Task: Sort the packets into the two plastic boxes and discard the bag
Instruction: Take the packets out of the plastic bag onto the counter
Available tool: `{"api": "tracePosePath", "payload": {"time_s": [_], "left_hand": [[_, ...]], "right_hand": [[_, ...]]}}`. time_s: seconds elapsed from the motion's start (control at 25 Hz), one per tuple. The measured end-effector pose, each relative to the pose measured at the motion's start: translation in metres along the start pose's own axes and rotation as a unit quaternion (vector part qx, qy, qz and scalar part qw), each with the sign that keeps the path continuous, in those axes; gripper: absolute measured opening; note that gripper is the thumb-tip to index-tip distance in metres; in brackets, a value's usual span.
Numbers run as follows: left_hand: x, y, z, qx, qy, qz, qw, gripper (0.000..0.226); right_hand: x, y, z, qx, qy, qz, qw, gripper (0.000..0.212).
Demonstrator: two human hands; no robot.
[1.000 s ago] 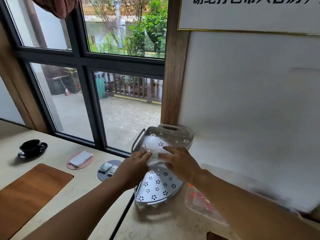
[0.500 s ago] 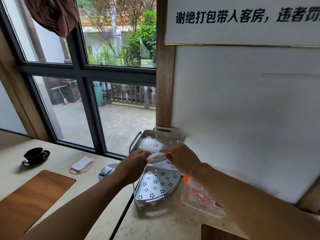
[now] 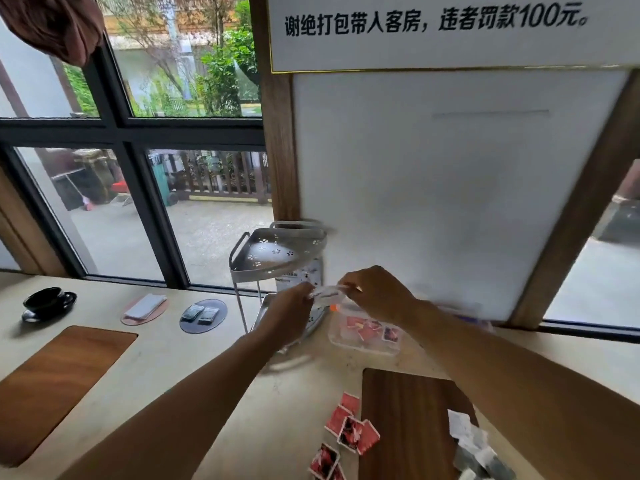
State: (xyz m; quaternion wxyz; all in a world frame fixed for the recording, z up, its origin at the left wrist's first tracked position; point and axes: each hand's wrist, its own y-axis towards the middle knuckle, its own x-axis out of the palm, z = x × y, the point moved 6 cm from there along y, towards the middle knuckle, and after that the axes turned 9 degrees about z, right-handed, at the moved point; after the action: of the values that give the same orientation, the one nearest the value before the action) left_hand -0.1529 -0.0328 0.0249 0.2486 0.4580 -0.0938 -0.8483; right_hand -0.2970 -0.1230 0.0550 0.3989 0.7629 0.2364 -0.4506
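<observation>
A pale counter runs under a window; both hands pinch a small clear bag [image 3: 325,293] above it, left hand [image 3: 289,311] and right hand [image 3: 375,294] gripping opposite ends, its long axis spanning left-right, directly over the plastic box [image 3: 363,332] holding red packets [image 3: 367,330]

Landmark: white wall panel [image 3: 450,188] | left of it: black-framed window [image 3: 121,133], daylit courtyard | above: Chinese sign [image 3: 433,26] | below: beige counter [image 3: 166,358]

Left hand [image 3: 292,308] and right hand [image 3: 375,294] pinch a clear bag [image 3: 325,292] above the plastic box [image 3: 363,332] holding red packets [image 3: 367,330].
</observation>
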Motion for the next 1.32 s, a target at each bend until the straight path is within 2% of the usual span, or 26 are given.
{"api": "tracePosePath", "payload": {"time_s": [0.2, 0.36, 0.56, 0.72, 0.88, 1.0, 1.16, 1.32], "left_hand": [[0.054, -0.057, 0.03, -0.021, -0.049, -0.052, 0.997, 0.019], [0.112, -0.112, 0.031, -0.047, -0.075, -0.137, 0.987, 0.021], [0.161, -0.174, 0.032, -0.085, -0.07, -0.195, 0.975, 0.027], [0.193, -0.221, 0.018, -0.124, -0.085, -0.242, 0.959, 0.03], [0.207, -0.255, 0.014, -0.154, -0.078, -0.255, 0.952, 0.026], [0.213, -0.285, 0.005, -0.219, -0.114, -0.255, 0.935, 0.023], [0.222, -0.332, -0.02, -0.315, -0.155, -0.259, 0.9, 0.027], [0.217, -0.351, -0.021, -0.366, -0.162, -0.23, 0.887, 0.026]], "right_hand": [[0.015, -0.097, 0.031, 0.098, 0.038, -0.019, 0.994, 0.024], [0.041, -0.175, 0.052, 0.162, 0.08, -0.042, 0.983, 0.022], [0.083, -0.26, 0.063, 0.272, 0.162, -0.066, 0.946, 0.015], [0.109, -0.316, 0.058, 0.319, 0.181, -0.058, 0.928, 0.02], [0.126, -0.353, 0.049, 0.373, 0.209, -0.055, 0.902, 0.022], [0.138, -0.376, 0.043, 0.399, 0.23, -0.072, 0.885, 0.02], [0.154, -0.403, 0.029, 0.404, 0.236, -0.113, 0.877, 0.014], [0.162, -0.419, 0.016, 0.406, 0.229, -0.129, 0.875, 0.011]]}}
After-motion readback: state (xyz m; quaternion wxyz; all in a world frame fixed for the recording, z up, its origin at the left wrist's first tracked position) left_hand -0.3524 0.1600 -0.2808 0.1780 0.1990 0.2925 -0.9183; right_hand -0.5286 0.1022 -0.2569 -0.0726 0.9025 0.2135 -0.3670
